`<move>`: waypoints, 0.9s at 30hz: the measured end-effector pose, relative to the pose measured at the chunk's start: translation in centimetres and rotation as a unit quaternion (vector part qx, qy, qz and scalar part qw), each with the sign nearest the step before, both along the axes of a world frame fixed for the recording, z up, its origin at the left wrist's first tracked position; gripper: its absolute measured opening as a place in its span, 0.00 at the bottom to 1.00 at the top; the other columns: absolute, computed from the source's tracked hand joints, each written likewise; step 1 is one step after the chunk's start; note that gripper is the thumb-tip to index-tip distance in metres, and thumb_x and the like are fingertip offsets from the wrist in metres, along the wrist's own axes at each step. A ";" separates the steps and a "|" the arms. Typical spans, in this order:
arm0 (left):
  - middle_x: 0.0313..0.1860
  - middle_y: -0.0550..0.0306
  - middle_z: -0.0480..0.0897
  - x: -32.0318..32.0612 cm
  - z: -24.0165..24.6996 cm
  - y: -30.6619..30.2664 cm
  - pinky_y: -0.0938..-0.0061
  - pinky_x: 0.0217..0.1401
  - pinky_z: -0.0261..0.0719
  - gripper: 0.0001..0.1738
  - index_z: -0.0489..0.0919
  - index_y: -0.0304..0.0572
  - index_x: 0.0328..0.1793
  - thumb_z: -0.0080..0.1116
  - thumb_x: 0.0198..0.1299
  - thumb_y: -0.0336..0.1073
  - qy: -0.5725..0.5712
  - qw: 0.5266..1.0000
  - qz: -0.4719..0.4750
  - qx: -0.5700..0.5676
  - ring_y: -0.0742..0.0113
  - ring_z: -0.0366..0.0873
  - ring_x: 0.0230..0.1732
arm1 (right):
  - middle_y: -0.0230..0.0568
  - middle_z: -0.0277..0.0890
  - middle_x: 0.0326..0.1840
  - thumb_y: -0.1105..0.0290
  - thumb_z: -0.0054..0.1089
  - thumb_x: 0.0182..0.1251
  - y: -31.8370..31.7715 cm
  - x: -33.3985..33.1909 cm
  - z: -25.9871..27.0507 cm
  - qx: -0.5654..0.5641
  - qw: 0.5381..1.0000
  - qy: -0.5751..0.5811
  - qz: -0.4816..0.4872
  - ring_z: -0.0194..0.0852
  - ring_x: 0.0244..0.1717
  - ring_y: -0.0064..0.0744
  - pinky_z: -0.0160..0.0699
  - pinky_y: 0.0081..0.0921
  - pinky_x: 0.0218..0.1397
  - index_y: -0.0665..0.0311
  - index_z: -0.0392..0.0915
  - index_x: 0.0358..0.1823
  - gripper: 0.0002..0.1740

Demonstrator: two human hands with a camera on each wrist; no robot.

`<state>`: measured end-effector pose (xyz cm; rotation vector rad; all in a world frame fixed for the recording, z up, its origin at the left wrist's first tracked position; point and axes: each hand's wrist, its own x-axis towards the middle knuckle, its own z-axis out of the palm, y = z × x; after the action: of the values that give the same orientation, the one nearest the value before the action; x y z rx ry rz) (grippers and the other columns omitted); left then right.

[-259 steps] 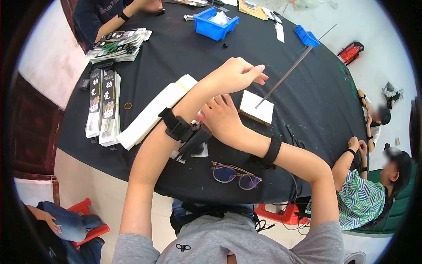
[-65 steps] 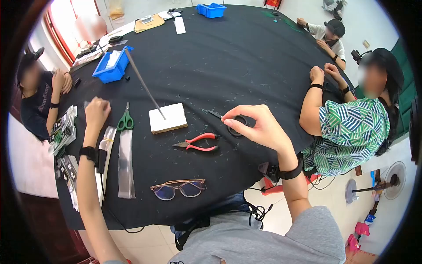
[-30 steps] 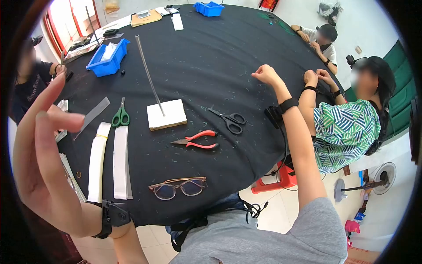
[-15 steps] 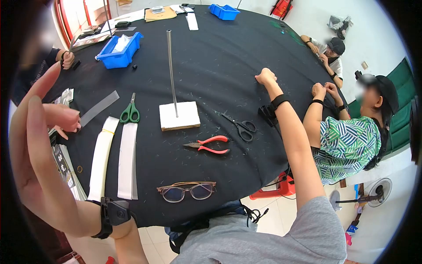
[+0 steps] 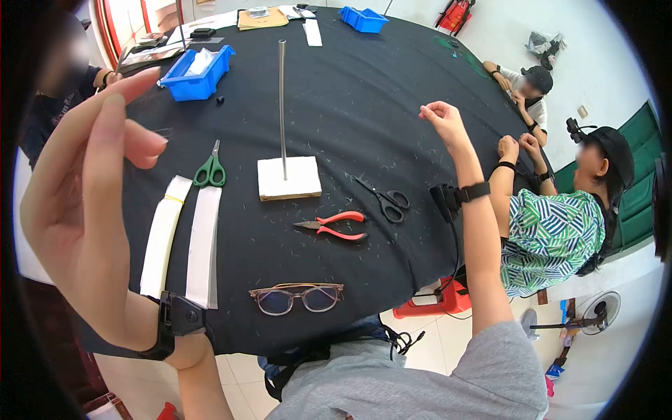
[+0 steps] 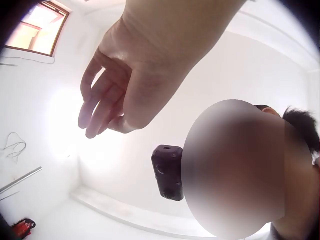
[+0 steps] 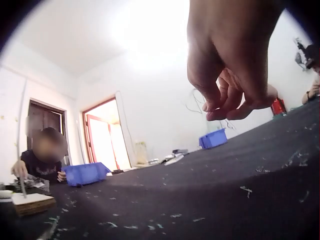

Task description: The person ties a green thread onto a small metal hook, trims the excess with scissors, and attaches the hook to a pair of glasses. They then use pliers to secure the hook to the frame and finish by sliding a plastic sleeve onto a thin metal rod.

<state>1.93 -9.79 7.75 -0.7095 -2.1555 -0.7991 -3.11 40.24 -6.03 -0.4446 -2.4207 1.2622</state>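
My left hand (image 5: 84,203) is raised close to the camera at the left, its fingers bent and spread apart from the thumb. In the left wrist view the left hand (image 6: 115,90) shows loosely bent fingers with nothing visible between them. Over the right part of the table my right hand (image 5: 444,126) is held out with its fingertips drawn together. The right wrist view shows the right hand (image 7: 232,75) above the cloth; I cannot tell whether it pinches something thin. Black scissors (image 5: 389,203), red-handled pliers (image 5: 339,227) and green scissors (image 5: 210,170) lie between the hands.
A metal rod (image 5: 283,105) stands upright in a white block (image 5: 289,178). Glasses (image 5: 297,299) lie near the front edge, with a banded white strip bundle (image 5: 162,241) and pale strips (image 5: 204,245) leftward. Blue bins (image 5: 198,75) stand farther back. People sit around the table.
Over the last couple of seconds my left hand has risen from the packets toward the camera, and my right hand has moved away from the black scissors. The clear strip at left is now out of sight.
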 end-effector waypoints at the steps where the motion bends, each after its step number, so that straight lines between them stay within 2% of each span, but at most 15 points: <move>1: 0.29 0.58 0.80 0.1 0.1 0.7 0.83 0.41 0.72 0.17 0.80 0.32 0.56 0.46 0.71 0.35 -0.037 0.999 -0.032 0.025 0.78 0.76 0.33 | 0.34 0.80 0.34 0.69 0.61 0.66 -1.2 1.1 1.2 -0.018 0.998 0.018 0.057 0.74 0.37 0.19 0.72 0.18 0.45 0.67 0.78 0.39 0.08; 2: 0.29 0.59 0.80 0.1 0.2 1.1 0.83 0.42 0.72 0.16 0.81 0.32 0.55 0.46 0.71 0.34 -0.073 0.994 -0.064 0.049 0.78 0.76 0.34 | 0.33 0.79 0.33 0.69 0.62 0.66 -2.6 2.2 2.4 -0.035 0.992 0.036 0.114 0.74 0.37 0.19 0.72 0.18 0.45 0.66 0.77 0.38 0.08; 3: 0.30 0.59 0.80 -0.1 0.5 1.3 0.84 0.41 0.71 0.15 0.81 0.31 0.53 0.45 0.70 0.32 -0.066 0.992 -0.109 0.009 0.78 0.75 0.34 | 0.33 0.79 0.33 0.69 0.62 0.66 -4.3 3.4 3.7 -0.037 0.992 0.035 0.117 0.74 0.37 0.19 0.72 0.18 0.45 0.66 0.77 0.38 0.08; 4: 0.30 0.59 0.80 -0.1 1.4 1.6 0.84 0.40 0.70 0.15 0.81 0.30 0.52 0.45 0.69 0.30 -0.034 0.989 -0.102 -0.104 0.77 0.75 0.33 | 0.33 0.79 0.34 0.69 0.61 0.66 -6.3 4.5 5.0 -0.056 0.981 0.037 0.181 0.75 0.37 0.20 0.74 0.19 0.45 0.66 0.78 0.37 0.07; 5: 0.32 0.58 0.81 -0.5 0.7 2.4 0.83 0.41 0.70 0.15 0.81 0.30 0.53 0.46 0.69 0.30 -0.102 0.978 -0.179 -0.034 0.77 0.75 0.34 | 0.33 0.80 0.34 0.70 0.61 0.66 -8.2 5.5 6.1 -0.077 0.966 0.038 0.244 0.77 0.38 0.20 0.75 0.20 0.46 0.66 0.79 0.36 0.06; 6: 0.33 0.58 0.82 -1.0 -0.4 3.4 0.82 0.41 0.70 0.15 0.80 0.30 0.53 0.46 0.69 0.31 -0.170 0.952 -0.252 0.036 0.76 0.75 0.35 | 0.33 0.80 0.34 0.70 0.61 0.66 -10.1 6.3 7.0 -0.082 0.965 0.036 0.249 0.77 0.38 0.20 0.75 0.20 0.46 0.66 0.79 0.36 0.06; 8: 0.39 0.56 0.83 -1.3 -0.9 5.2 0.78 0.48 0.73 0.16 0.79 0.29 0.54 0.46 0.69 0.31 -0.190 0.925 -0.327 0.023 0.73 0.78 0.41 | 0.33 0.79 0.34 0.73 0.62 0.65 -13.6 7.6 8.6 -0.117 0.921 0.026 0.370 0.77 0.38 0.20 0.76 0.20 0.46 0.68 0.78 0.36 0.05; 9: 0.46 0.53 0.83 -2.3 -1.8 5.9 0.74 0.56 0.72 0.16 0.77 0.29 0.57 0.47 0.68 0.29 -0.176 0.904 -0.389 0.016 0.70 0.78 0.50 | 0.34 0.79 0.34 0.75 0.62 0.65 -15.2 7.9 9.2 -0.130 0.904 0.035 0.405 0.77 0.38 0.20 0.76 0.19 0.45 0.68 0.78 0.36 0.04; 10: 0.53 0.51 0.80 -2.4 -2.7 6.5 0.73 0.61 0.70 0.17 0.75 0.30 0.59 0.48 0.66 0.27 -0.243 0.867 -0.431 0.051 0.68 0.76 0.57 | 0.34 0.79 0.34 0.76 0.62 0.65 -16.7 8.0 9.8 -0.142 0.885 0.046 0.440 0.77 0.38 0.19 0.76 0.19 0.44 0.69 0.78 0.36 0.03; 12: 0.57 0.52 0.78 -2.3 -3.3 7.2 0.73 0.62 0.69 0.18 0.74 0.29 0.60 0.49 0.64 0.26 -0.228 0.859 -0.458 0.034 0.68 0.74 0.59 | 0.34 0.79 0.34 0.78 0.63 0.63 -19.2 8.2 10.9 -0.156 0.863 0.064 0.477 0.77 0.37 0.19 0.76 0.17 0.42 0.69 0.77 0.36 0.03; 13: 0.57 0.52 0.77 -2.2 -3.3 7.2 0.72 0.62 0.69 0.17 0.74 0.28 0.59 0.50 0.64 0.25 -0.240 0.851 -0.466 0.021 0.68 0.73 0.59 | 0.33 0.79 0.34 0.79 0.63 0.63 -20.2 8.2 11.4 -0.152 0.858 0.079 0.483 0.76 0.37 0.18 0.76 0.17 0.42 0.69 0.77 0.36 0.04; 16: 0.50 0.55 0.79 -1.5 -3.1 6.9 0.75 0.57 0.72 0.14 0.74 0.31 0.55 0.56 0.63 0.26 -0.319 0.829 -0.449 0.102 0.73 0.76 0.51 | 0.32 0.78 0.33 0.79 0.64 0.62 -21.8 8.0 12.4 -0.151 0.850 0.101 0.494 0.76 0.37 0.17 0.75 0.16 0.42 0.69 0.77 0.36 0.05; 23: 0.40 0.58 0.81 -1.7 -2.3 6.0 0.83 0.41 0.74 0.08 0.78 0.31 0.45 0.60 0.62 0.26 -0.336 0.847 -0.397 0.105 0.80 0.76 0.37 | 0.30 0.77 0.32 0.78 0.65 0.62 -23.0 7.5 11.6 -0.172 0.854 0.101 0.480 0.74 0.35 0.14 0.73 0.13 0.38 0.68 0.77 0.34 0.05; 25: 0.33 0.60 0.82 -1.6 -2.2 6.0 0.87 0.35 0.71 0.05 0.80 0.30 0.41 0.60 0.62 0.26 -0.380 0.846 -0.359 0.105 0.82 0.75 0.32 | 0.30 0.77 0.32 0.78 0.65 0.62 -23.2 7.4 11.3 -0.178 0.857 0.097 0.475 0.74 0.34 0.13 0.73 0.13 0.37 0.68 0.77 0.34 0.04; 27: 0.31 0.61 0.82 -1.9 -2.4 5.9 0.87 0.33 0.70 0.05 0.80 0.30 0.40 0.60 0.62 0.26 -0.368 0.855 -0.351 0.097 0.83 0.74 0.31 | 0.30 0.77 0.32 0.78 0.65 0.62 -23.2 7.3 11.1 -0.183 0.858 0.094 0.470 0.74 0.34 0.13 0.73 0.13 0.37 0.68 0.77 0.34 0.04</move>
<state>0.05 -3.90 5.35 -1.2608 -2.3911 -1.9052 4.17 17.06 5.07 0.8673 -2.2370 2.0249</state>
